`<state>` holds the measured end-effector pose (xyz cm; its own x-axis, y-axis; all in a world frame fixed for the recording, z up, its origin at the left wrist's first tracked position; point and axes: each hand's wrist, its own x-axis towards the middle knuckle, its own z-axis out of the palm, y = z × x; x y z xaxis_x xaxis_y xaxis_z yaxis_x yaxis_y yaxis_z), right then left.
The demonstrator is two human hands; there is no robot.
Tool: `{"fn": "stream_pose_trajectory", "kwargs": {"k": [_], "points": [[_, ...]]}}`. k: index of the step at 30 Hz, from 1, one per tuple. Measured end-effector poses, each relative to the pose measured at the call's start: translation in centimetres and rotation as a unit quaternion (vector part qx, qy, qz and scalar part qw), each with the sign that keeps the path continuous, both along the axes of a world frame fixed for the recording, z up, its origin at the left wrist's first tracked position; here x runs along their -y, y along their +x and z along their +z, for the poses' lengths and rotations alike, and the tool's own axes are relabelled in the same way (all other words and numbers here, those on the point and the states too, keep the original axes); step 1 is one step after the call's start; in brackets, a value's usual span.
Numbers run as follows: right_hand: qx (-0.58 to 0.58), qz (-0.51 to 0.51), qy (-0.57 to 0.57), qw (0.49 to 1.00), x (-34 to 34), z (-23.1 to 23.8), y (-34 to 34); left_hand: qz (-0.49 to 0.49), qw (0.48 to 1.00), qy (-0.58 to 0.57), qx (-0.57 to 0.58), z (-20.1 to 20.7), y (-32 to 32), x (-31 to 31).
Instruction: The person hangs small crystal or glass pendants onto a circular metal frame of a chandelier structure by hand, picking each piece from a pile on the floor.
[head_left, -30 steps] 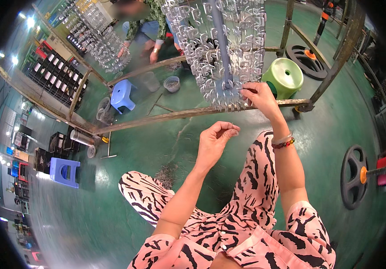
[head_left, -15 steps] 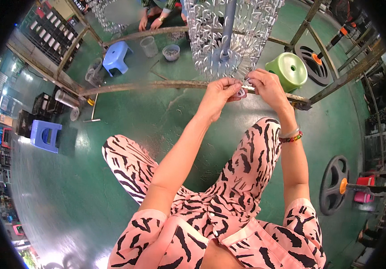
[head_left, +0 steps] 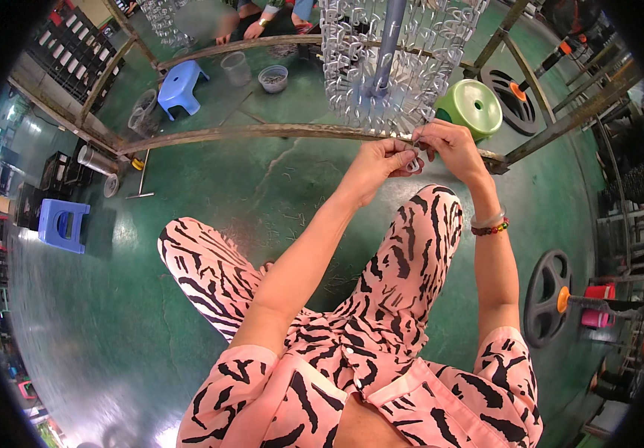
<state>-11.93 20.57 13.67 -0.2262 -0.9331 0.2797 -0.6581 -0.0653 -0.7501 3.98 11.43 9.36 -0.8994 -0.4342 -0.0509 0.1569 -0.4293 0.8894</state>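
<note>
In front of me hangs a tall rack (head_left: 384, 95) with many silvery bent metal hooks around a grey central pole. Just below its lower edge, my left hand (head_left: 379, 169) is closed in a pinch on small pale metal pieces (head_left: 413, 164), too small to name. Beside it, my right hand (head_left: 450, 146) is also closed, thumb and fingertips pressed together close to the left fingertips. What the right hand pinches is mostly hidden by its fingers. Both hands sit near the rusty frame bar, below the lowest hooks.
A rusty metal frame (head_left: 262, 133) surrounds the rack. Beyond its bar stand a blue stool (head_left: 182, 86), clear tub (head_left: 237, 69), and bowl of small parts (head_left: 273, 81). A green stool (head_left: 475, 108) and black wheels (head_left: 550, 299) are at right. A co-worker's hand (head_left: 255, 30) shows far off.
Both hands have dropped slightly away from the rack's lower edge, still close together. The view has shifted a little, and the co-worker's hands at the far side have moved.
</note>
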Motion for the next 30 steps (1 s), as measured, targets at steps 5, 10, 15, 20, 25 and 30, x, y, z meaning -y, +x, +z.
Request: {"fn": "stream_pose_trajectory", "kwargs": {"k": [5, 10, 15, 20, 25, 30], "points": [[0.016, -0.002, -0.007, 1.0, -1.1, 0.1, -0.5, 0.021, 0.998, 0.027, -0.055, -0.4, 0.1, -0.2], [0.017, 0.002, 0.001, 1.0, -2.1, 0.6, -0.3, 0.196, 0.958, -0.197, -0.07, 1.7, -0.2, -1.7], [-0.058, 0.007, -0.018, 0.998, -2.4, 1.0, 0.3, 0.247, 0.907, -0.342, -0.011, 3.9, -0.3, -2.6], [-0.131, 0.013, -0.028, 0.991, -2.2, 1.2, 1.3, 0.305, 0.83, -0.467, -0.013, 2.6, -1.0, -3.0], [-0.259, 0.009, -0.198, 0.945, -1.7, 0.8, 1.4, 0.378, 0.737, -0.558, -0.047, 2.3, -1.2, -2.6], [0.178, -0.137, -0.092, 0.97, -2.4, 3.1, 2.5, 0.415, 0.722, -0.549, -0.071, 0.6, -1.5, -1.6]]}}
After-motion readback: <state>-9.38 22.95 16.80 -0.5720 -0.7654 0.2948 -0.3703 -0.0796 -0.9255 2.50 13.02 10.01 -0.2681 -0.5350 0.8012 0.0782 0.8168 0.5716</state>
